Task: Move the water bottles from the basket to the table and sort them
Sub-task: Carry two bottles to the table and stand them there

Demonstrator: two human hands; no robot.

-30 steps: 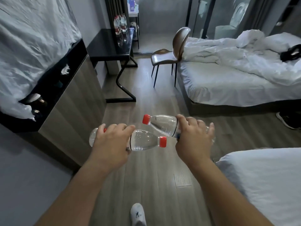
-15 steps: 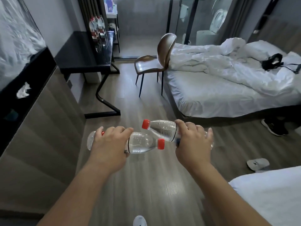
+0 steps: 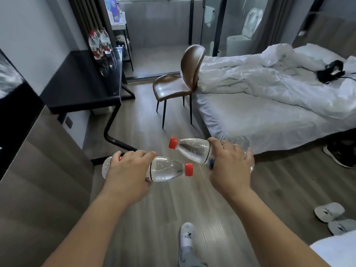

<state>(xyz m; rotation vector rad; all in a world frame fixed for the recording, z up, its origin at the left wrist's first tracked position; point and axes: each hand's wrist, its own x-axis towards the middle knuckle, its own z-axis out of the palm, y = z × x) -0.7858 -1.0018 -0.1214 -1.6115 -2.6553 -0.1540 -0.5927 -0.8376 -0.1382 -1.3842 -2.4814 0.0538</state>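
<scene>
While a cluster of water bottles [image 3: 100, 44] already stands upright at the far end of the black table [image 3: 81, 83], the job looks partly done and two more are in transit. The left hand [image 3: 128, 170] is wrapped around a bottle [image 3: 163, 169] lying sideways with its red cap pointing right; the right hand [image 3: 230, 163] is closed around a second bottle [image 3: 192, 149], its cap pointing left — the two necks cross just beside one another over the wooden floor [image 3: 154, 218]. Both sit well short of the table, which lies ahead and to the left, past the cabinet [image 3: 48, 170]. The basket is out of view, so I cannot tell how many bottles remain in it. Left to do, by my judgement: reach the table, stand these two up — and sort the group there.
</scene>
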